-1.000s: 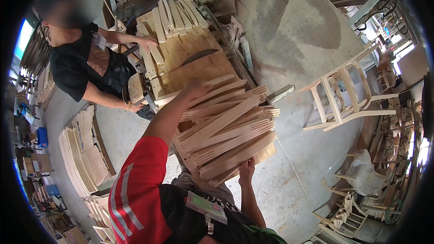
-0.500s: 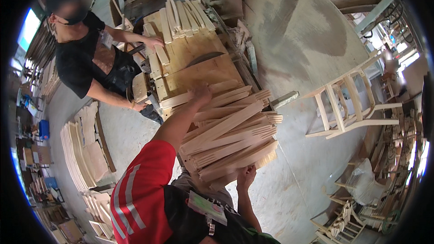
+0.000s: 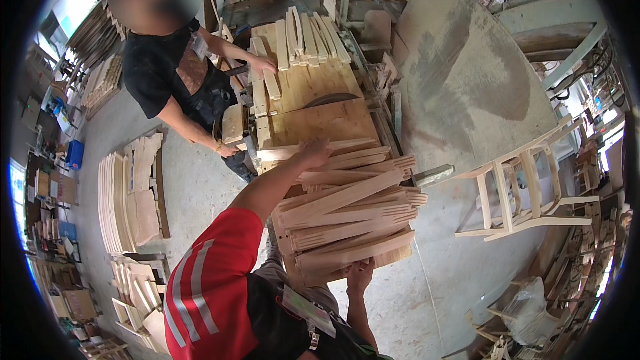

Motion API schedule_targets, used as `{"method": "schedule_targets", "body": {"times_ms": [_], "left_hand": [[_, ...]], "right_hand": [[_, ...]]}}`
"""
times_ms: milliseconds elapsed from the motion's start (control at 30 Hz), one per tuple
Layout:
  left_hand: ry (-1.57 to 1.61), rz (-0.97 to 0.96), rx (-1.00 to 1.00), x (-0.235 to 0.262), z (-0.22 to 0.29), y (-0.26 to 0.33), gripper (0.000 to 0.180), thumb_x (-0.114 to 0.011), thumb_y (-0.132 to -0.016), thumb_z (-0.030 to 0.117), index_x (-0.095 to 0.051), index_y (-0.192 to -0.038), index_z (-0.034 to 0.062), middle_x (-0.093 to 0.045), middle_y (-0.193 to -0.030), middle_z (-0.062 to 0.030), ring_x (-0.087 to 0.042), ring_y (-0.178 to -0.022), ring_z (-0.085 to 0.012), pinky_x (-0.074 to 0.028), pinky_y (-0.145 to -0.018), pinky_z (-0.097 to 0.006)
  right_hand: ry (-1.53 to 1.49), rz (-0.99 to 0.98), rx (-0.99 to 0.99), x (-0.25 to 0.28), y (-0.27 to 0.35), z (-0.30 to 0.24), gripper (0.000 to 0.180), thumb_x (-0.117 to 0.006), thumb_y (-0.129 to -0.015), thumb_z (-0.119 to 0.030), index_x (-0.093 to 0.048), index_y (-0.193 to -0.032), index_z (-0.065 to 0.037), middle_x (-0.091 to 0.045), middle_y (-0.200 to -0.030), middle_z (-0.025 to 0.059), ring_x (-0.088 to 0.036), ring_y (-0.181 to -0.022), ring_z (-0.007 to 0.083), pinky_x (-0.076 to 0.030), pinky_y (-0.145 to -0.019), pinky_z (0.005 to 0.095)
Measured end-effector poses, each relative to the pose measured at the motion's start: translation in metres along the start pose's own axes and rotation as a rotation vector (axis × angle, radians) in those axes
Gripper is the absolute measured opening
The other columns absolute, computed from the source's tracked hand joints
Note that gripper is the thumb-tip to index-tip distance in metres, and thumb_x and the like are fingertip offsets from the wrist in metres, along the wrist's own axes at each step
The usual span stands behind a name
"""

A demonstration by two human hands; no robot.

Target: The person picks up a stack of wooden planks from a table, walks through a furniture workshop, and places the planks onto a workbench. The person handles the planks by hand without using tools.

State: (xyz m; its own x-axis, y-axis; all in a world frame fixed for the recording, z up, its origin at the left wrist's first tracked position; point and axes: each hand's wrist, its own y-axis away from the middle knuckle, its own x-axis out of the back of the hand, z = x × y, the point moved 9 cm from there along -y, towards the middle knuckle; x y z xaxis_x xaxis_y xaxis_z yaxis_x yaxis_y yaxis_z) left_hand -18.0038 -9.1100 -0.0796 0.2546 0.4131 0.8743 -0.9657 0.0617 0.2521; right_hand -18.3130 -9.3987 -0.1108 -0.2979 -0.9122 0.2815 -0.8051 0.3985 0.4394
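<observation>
A stack of pale wooden strips [image 3: 347, 201], several with finger-like notches cut in their ends, lies crosswise before me. At its far side my left hand [image 3: 315, 153] is closed over a wooden strip [image 3: 287, 154] lying nearest the plywood table. My right hand [image 3: 360, 275] is at the near edge of the stack, fingers curled against the closest wooden strip [image 3: 357, 253]; its fingertips are partly hidden. Under the strips, a board [image 3: 400, 253] shows at the right corner.
Across the plywood table [image 3: 320, 117], with its dark curved slot, a co-worker's hand [image 3: 262, 65] rests on a strip. More strips [image 3: 310, 40] lie at the far end. A large stained panel [image 3: 467, 80] and a wooden chair frame [image 3: 527, 187] are on the right; curved slats [image 3: 117, 200] lie left.
My view has shifted, so the whole scene sits farther right in the picture. Both my hands keep about the same places on the stack. The co-worker's hand stays on the strip.
</observation>
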Motion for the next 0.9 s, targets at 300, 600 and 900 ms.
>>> {"method": "schedule_targets", "body": {"times_ms": [300, 600, 900], "left_hand": [[0.096, -0.137, 0.150, 0.012, -0.042, 0.005, 0.042, -0.046, -0.096, 0.037, -0.053, -0.133, 0.0171, -0.057, -0.131, -0.0193, -0.050, -0.125, -0.0386, -0.037, -0.103, -0.054], [-0.028, 0.197, 0.196, 0.021, -0.053, 0.024, 0.041, -0.047, -0.097, 0.039, -0.058, -0.126, 0.0114, -0.058, -0.130, -0.0179, -0.050, -0.126, -0.0358, -0.035, -0.103, -0.054], [0.125, 0.253, 0.040, 0.042, -0.066, 0.062, 0.048, -0.050, -0.097, 0.039, -0.054, -0.133, 0.0076, -0.057, -0.129, -0.0201, -0.050, -0.124, -0.0376, -0.035, -0.104, -0.054]], "right_hand": [[-0.210, -0.090, -0.014, -0.003, -0.018, 0.042, 0.051, -0.063, -0.093, -0.019, -0.042, -0.137, -0.006, -0.059, -0.087, 0.0069, -0.060, -0.066, 0.0135, -0.050, -0.051, 0.0266], [-0.162, -0.092, -0.069, -0.002, -0.026, 0.042, 0.039, -0.065, -0.094, -0.026, -0.044, -0.121, -0.007, -0.058, -0.082, 0.0039, -0.058, -0.063, 0.0120, -0.047, -0.051, 0.0256], [-0.149, -0.022, -0.072, -0.004, -0.012, 0.036, 0.043, -0.065, -0.094, -0.031, -0.044, -0.123, -0.008, -0.059, -0.089, 0.0042, -0.056, -0.062, 0.0115, -0.047, -0.052, 0.0261]]}}
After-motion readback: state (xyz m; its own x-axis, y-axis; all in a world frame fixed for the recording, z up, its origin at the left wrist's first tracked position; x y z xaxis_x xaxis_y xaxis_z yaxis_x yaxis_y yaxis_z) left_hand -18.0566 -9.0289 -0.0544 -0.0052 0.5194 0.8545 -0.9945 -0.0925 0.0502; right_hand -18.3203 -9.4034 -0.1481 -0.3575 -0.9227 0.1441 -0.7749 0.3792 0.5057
